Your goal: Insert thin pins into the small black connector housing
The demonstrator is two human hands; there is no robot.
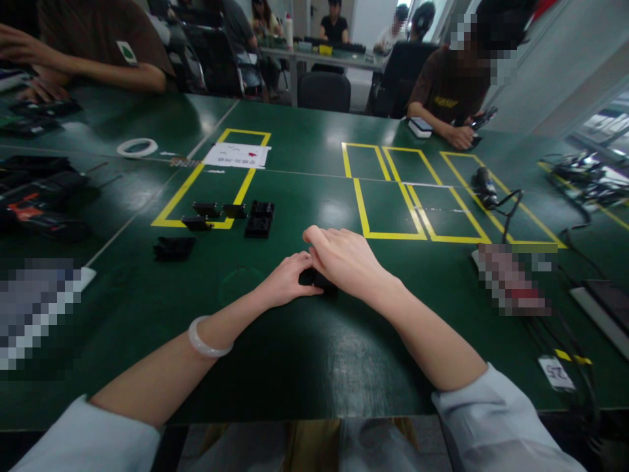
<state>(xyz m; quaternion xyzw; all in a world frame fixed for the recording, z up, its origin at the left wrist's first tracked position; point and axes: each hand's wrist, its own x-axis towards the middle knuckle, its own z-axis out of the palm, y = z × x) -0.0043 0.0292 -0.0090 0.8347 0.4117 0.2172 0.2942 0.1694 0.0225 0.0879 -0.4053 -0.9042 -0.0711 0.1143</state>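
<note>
A small black part [324, 284] is held low over the table [295, 367], near its front edge and largely covered by both hands. It is gripped by the left hand [291, 280], with the thumb laid along its lower side and the fingers curled above — a narrow gap being left between. The right hand [344, 261] is arched over the part from the other side; its fingertips are mostly hidden, so how firmly it is closed cannot be told. Beyond the left hand, a black block [259, 219] is set just beside three thin black pieces [206, 209], and a dark folded-looking piece [174, 248] is seen nearer the front. A white sheet [238, 155] is laid across a yellow tape outline [179, 195] — farther left, a white ring [137, 147] is seen lying flat. A pale bangle [211, 341] is worn on the left forearm.
</note>
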